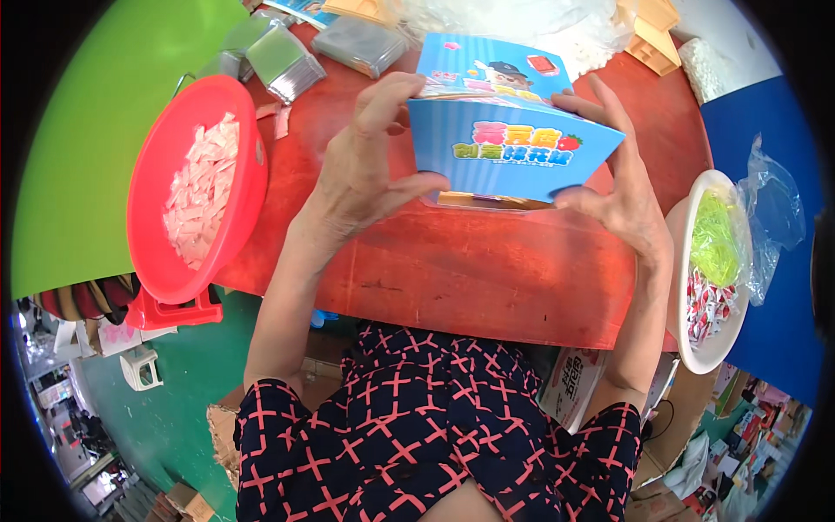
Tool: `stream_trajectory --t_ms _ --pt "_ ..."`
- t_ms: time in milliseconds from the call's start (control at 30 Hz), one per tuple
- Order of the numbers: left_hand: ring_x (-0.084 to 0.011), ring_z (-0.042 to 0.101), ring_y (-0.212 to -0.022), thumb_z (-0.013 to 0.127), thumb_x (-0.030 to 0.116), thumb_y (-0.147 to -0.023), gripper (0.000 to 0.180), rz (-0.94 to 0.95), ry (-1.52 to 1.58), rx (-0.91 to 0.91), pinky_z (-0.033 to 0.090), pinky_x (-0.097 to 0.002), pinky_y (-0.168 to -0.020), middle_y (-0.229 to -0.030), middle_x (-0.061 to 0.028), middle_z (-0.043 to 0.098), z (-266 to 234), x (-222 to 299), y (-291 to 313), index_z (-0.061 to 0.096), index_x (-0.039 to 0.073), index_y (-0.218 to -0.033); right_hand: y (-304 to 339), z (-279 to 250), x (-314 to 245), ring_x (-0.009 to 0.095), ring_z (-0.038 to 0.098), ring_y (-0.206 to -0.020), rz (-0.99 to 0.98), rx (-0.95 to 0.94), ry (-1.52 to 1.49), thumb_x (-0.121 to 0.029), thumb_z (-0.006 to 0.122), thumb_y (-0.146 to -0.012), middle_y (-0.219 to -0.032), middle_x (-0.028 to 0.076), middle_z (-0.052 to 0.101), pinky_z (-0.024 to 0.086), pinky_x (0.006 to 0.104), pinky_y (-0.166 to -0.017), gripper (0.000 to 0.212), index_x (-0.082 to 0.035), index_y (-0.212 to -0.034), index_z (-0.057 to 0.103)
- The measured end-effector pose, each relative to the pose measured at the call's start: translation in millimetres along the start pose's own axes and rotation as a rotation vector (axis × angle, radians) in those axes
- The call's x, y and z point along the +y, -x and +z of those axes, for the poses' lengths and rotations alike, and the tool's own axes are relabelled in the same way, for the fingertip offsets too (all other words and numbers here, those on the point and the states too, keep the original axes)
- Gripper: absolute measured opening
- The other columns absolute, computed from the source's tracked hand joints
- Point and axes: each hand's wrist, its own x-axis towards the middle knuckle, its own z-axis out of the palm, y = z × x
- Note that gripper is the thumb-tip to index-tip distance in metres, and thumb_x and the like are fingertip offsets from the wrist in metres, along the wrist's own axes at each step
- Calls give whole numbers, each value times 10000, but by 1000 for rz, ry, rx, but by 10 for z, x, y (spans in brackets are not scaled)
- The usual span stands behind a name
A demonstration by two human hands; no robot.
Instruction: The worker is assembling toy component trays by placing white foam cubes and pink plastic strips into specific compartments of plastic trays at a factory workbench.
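Observation:
A blue printed cardboard box [513, 178] with a raised back panel is held up over the red table [417, 287]. My left hand [365, 157] grips its left side, fingers at the top edge and thumb at the lower front corner. On the right side, my right hand [622, 174] has its fingers behind the top edge and its thumb against the lower front. A strip of brown and clear material shows beneath the front panel. What lies inside the box is mostly hidden.
At left stands a red basin [143, 217] of small pink packets [204, 191]. A white basin [683, 322] at right holds green shreds [718, 239] and red-and-white packets [706, 309]. Clear plastic cases [284, 65], plastic wrapping [513, 22] and yellow trays [651, 39] sit along the far side.

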Motion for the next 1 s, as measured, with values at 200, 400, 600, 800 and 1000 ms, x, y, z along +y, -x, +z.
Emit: stream_trajectory --t_ms 200,400,600,800,1000 --pt "-271 570 -983 848 199 -538 978 -137 291 99 519 -347 -791 -1348 -132 392 153 -30 119 281 64 -1322 20 28 -2 274 460 -1209 71 36 14 -45 789 -562 -1285 174 487 325 427 -1054 1042 -76 -1417 195" --pt "-341 416 -1185 849 160 -560 955 -255 95 207 397 -433 -940 -1337 -203 378 563 267 365 279 55 -1318 53 141 13 312 471 -1191 19 138 48 128 666 -586 -1289 187 471 415 390 -993 972 -56 -1409 183" --pt "-362 424 -1132 792 35 -612 810 -301 13 331 394 -445 -913 -1269 -215 407 744 308 354 301 43 -1256 39 86 -76 301 412 -1241 -42 165 136 7 744 -579 -1349 194 400 364 416 -1024 992 -54 -1407 202" --pt "-364 414 -1141 781 10 -616 805 -312 3 348 379 -430 -937 -1273 -212 391 743 352 323 292 29 -1256 -294 93 -448 285 474 -1187 -334 202 678 -103 784 -493 -1264 92 512 352 439 -1021 918 -92 -1325 395" --pt "-324 471 -1120 701 -91 -640 824 -479 135 313 441 -391 -902 -1273 -202 385 755 351 429 250 15 -1321 -311 211 -518 217 579 -933 -252 37 971 -94 754 -530 -1029 23 608 429 404 -919 733 -172 -1226 537"
